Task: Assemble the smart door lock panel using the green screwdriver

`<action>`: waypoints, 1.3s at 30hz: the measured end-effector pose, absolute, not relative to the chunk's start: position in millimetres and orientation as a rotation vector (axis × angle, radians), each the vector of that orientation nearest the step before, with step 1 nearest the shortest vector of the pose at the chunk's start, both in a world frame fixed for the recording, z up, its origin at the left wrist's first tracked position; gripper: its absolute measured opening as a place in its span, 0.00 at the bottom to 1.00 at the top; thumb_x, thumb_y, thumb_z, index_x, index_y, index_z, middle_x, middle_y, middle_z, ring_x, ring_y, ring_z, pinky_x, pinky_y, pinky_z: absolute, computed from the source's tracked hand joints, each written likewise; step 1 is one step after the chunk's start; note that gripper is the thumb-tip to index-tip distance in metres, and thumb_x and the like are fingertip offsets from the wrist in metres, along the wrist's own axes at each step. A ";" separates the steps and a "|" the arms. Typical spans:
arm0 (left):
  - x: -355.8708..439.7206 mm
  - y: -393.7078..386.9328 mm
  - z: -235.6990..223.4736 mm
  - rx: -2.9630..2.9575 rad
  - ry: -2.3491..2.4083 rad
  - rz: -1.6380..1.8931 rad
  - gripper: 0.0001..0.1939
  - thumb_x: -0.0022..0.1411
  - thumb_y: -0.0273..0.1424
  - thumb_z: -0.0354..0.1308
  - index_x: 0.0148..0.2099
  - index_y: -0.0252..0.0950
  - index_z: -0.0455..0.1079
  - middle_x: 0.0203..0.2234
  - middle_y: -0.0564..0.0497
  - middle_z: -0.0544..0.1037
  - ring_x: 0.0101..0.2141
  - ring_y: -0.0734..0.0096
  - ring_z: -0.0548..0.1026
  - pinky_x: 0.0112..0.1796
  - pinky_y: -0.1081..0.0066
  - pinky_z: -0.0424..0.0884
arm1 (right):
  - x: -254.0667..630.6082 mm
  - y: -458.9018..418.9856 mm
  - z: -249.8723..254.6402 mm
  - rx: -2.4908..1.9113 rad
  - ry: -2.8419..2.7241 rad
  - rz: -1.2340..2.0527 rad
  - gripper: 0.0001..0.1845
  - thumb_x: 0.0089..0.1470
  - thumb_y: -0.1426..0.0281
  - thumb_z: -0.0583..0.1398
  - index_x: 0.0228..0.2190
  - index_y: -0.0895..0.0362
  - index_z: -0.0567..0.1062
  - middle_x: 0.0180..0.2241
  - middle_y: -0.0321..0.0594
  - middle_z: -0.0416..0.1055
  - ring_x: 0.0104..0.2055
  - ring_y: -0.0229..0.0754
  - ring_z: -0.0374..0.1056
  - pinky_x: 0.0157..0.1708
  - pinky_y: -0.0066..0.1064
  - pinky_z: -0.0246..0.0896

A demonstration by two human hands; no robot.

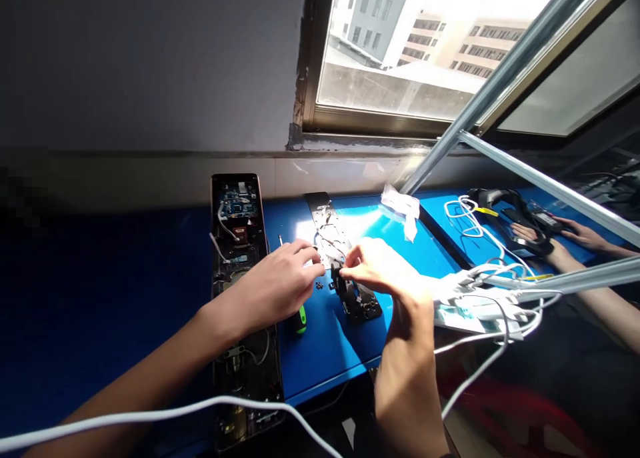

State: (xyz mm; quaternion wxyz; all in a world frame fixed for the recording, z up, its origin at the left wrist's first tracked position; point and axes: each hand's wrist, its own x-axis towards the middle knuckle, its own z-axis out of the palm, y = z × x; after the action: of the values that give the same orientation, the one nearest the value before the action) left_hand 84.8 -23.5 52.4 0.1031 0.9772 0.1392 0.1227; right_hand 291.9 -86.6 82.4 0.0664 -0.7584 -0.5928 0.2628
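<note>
Left hand (287,278): grip half-curled between open housing (213,201) and metal plate (369,309); whether it holds anything, cannot tell
Right hand (383,266): grip closed, fingertips pinching black part (338,279)
Black part: at plate's left edge
Screwdriver (301,321): on bench (320,355), near side of left hand
Small screws (319,285): left of black part
</note>
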 end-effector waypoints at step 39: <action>10.0 16.3 92.0 2.824 0.794 0.661 0.13 0.71 0.29 0.55 0.51 0.36 0.79 0.45 0.45 0.80 0.48 0.57 0.76 0.47 0.60 0.75 | 230.0 -51.1 97.4 -1.889 -1.881 0.634 0.10 0.60 0.64 0.63 0.36 0.55 0.83 0.25 0.37 0.76 0.25 0.35 0.65 0.27 0.28 0.55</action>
State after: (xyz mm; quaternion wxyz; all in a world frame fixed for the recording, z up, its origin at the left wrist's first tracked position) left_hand 10.0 16.3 92.0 0.0673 0.9370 0.2635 0.2194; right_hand 230.0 -51.1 97.4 0.1994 -0.6755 -0.6727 0.2267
